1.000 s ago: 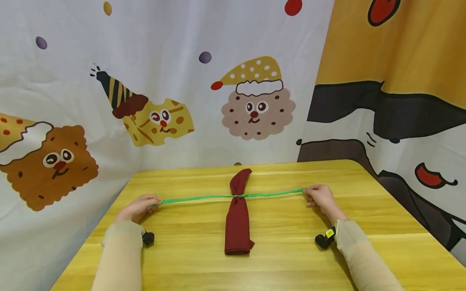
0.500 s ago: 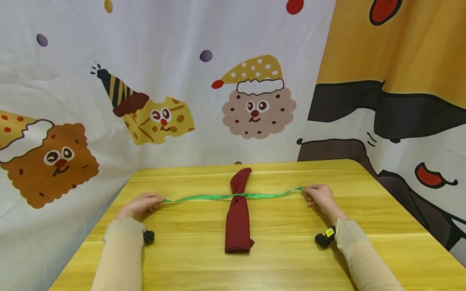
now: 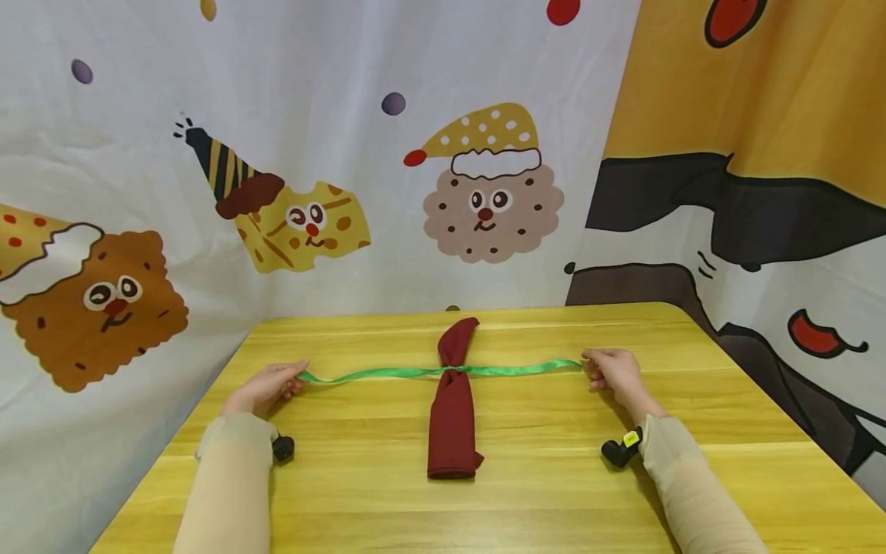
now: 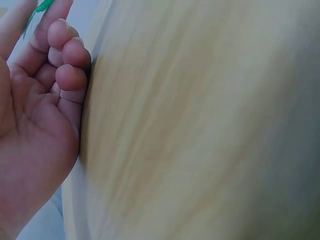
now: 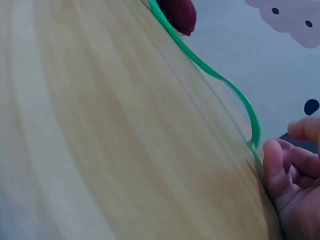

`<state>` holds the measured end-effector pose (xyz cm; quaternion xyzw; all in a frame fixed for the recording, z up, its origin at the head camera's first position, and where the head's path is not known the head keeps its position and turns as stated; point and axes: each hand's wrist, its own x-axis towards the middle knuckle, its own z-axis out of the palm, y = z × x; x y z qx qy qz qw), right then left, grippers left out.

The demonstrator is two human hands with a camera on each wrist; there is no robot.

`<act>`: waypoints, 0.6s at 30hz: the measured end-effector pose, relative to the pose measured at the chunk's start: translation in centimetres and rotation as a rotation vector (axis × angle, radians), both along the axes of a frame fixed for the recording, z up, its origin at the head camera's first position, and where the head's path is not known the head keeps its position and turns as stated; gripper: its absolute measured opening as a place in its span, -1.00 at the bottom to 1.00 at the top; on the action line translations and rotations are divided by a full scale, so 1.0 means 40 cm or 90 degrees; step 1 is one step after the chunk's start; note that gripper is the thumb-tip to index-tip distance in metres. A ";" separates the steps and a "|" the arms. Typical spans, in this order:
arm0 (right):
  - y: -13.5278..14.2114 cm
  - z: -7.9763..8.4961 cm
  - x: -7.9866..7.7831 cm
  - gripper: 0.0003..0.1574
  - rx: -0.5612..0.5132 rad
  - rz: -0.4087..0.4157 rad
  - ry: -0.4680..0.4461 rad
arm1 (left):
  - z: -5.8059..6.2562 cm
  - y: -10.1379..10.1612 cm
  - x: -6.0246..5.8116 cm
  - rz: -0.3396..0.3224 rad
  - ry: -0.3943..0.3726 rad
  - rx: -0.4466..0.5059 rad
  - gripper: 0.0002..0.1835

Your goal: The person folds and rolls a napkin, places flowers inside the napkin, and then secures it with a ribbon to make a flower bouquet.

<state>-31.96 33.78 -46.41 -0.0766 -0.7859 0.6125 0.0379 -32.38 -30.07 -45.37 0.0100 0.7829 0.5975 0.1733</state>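
Note:
A folded, dark red cloth napkin [image 3: 452, 431] lies lengthwise on the table, cinched near its upper part by a green ribbon [image 3: 388, 373]. The ribbon's two tails stretch slack and wavy to either side. At the left tail's end is my left hand [image 3: 266, 387]; its thumb and forefinger are parted around the ribbon tip in the left wrist view, the other fingers loosely bent. Beside the right tail's end, my right hand [image 3: 614, 375] has its thumb and forefinger apart. In the right wrist view that ribbon end droops next to the fingertips.
The yellow wood-grain table [image 3: 346, 500] has its far edge against a white curtain [image 3: 332, 77] printed with cartoon food. Black wrist cameras [image 3: 282, 448] sit on both sleeves.
The ribbon was taut one second ago and has gone slack. Fingers of both hands have parted from their pinch, and my right hand has shifted slightly right. The napkin stays put.

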 end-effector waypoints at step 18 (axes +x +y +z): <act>0.038 0.009 0.009 -0.38 -0.036 0.020 0.003 | 0.000 0.008 -0.003 0.019 0.012 0.121 -0.45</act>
